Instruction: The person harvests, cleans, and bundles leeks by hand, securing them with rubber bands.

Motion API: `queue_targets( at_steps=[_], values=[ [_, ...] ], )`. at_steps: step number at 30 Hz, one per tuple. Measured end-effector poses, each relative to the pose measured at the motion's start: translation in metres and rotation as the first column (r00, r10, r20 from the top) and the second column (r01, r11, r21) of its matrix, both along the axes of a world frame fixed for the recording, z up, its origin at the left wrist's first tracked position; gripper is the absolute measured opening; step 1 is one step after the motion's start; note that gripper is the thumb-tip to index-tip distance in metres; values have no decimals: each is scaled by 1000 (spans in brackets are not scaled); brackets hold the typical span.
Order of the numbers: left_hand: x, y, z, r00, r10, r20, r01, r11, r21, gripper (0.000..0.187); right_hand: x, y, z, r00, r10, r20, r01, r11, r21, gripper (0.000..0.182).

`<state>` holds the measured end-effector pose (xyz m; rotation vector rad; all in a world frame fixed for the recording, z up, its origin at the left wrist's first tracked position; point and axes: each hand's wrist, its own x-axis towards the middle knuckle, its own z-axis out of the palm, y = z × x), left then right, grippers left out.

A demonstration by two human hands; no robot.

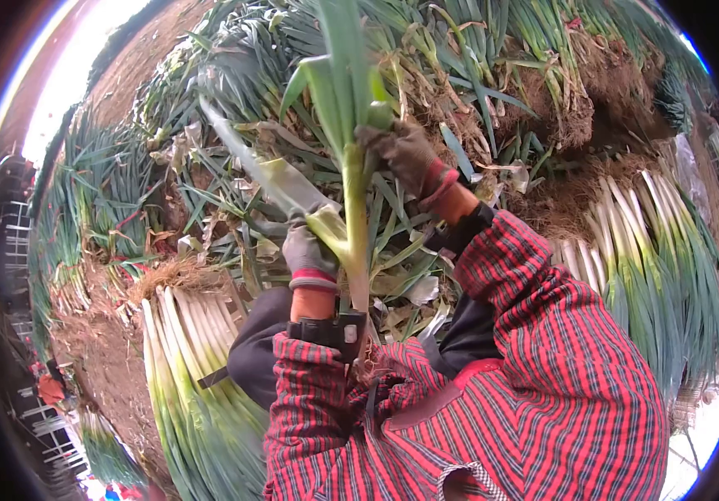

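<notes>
A large green onion (356, 200) stands nearly upright before my chest, its green leaves pointing away and its roots close to my shirt. My left hand (307, 252), in a grey glove, is closed on an outer leaf (288, 188) that splays off the stalk to the left and still joins it low down. Gloved too, my right hand (405, 159) is closed at the stalk's right side, where the leaves fork. Some of its fingers are hidden behind the leaves. Stripped leaves and peelings (384, 242) lie under both hands.
Cleaned green onions lie in a row on my left (201, 376) and another on my right (643, 242), white ends away from me. Uncleaned green onions with soil on their roots (560, 75) are heaped ahead. Bare soil (109, 359) shows at the left.
</notes>
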<state>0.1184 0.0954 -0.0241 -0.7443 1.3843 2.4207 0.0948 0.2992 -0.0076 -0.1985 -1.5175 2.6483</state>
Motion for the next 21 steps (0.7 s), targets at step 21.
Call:
queue_targets(
  at_steps=[21],
  values=[
    [52,-37,-20,844,-534,49,535,845,-8,45,-6,45,11,968,-239,-76,238,971,-31,26]
  ],
)
